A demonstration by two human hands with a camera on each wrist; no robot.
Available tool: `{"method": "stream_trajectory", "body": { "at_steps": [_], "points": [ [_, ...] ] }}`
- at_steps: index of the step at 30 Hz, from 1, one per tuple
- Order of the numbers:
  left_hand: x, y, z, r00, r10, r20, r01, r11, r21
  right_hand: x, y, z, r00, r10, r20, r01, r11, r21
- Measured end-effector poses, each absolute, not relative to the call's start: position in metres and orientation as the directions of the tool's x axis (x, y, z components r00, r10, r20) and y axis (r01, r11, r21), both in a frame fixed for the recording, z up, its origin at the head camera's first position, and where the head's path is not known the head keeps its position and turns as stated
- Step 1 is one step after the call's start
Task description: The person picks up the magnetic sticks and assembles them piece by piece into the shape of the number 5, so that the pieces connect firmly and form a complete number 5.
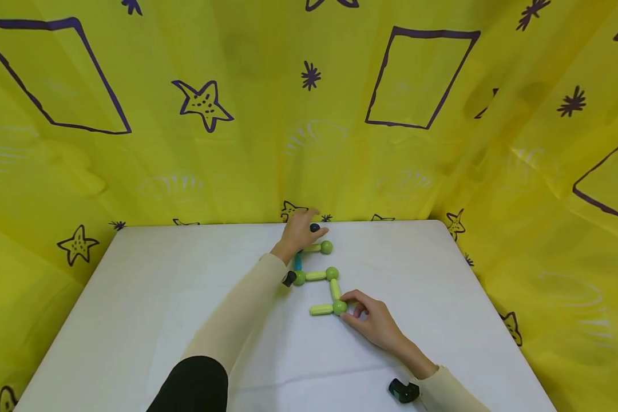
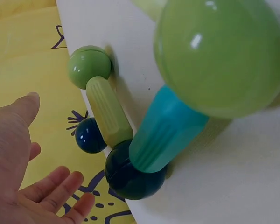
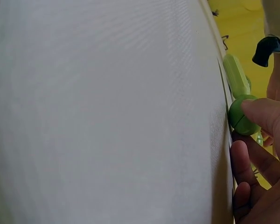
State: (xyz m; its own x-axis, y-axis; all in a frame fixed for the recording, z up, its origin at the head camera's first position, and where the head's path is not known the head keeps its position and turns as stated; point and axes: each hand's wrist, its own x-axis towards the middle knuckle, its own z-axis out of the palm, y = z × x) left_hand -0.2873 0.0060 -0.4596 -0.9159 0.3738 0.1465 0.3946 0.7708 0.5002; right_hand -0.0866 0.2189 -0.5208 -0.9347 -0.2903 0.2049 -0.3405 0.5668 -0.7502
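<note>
A zigzag of magnetic rods and balls lies on the white table (image 1: 175, 320). My right hand (image 1: 373, 320) pinches the green ball (image 1: 340, 308) at its near corner between thumb and fingers; a yellow-green rod (image 1: 321, 310) juts left from that ball. At the far end, my left hand (image 1: 297, 232) hovers with its fingers spread beside a loose-looking dark blue ball (image 2: 89, 135). Another dark blue ball (image 2: 135, 175) joins a blue rod (image 2: 170, 130) and a yellow-green rod (image 2: 108, 112), which leads to a green ball (image 2: 89, 66). A larger-looking green ball (image 2: 221, 56) tops the blue rod.
Yellow patterned cloth (image 1: 257, 143) hangs behind the table's back edge and along its sides. Black straps with wrist devices, one at the right wrist (image 1: 404, 391), sit on both sleeves. The left forearm (image 1: 237, 315) reaches across the table's middle.
</note>
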Motion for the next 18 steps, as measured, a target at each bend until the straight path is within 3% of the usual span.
{"method": "stream_trajectory", "body": {
  "at_steps": [18],
  "points": [
    [-0.296, 0.015, -0.481, -0.956, 0.291, 0.030, 0.273, 0.849, 0.452, -0.083, 0.219, -0.523, -0.934, -0.276, 0.225, -0.346, 0.545, -0.764]
  ]
}}
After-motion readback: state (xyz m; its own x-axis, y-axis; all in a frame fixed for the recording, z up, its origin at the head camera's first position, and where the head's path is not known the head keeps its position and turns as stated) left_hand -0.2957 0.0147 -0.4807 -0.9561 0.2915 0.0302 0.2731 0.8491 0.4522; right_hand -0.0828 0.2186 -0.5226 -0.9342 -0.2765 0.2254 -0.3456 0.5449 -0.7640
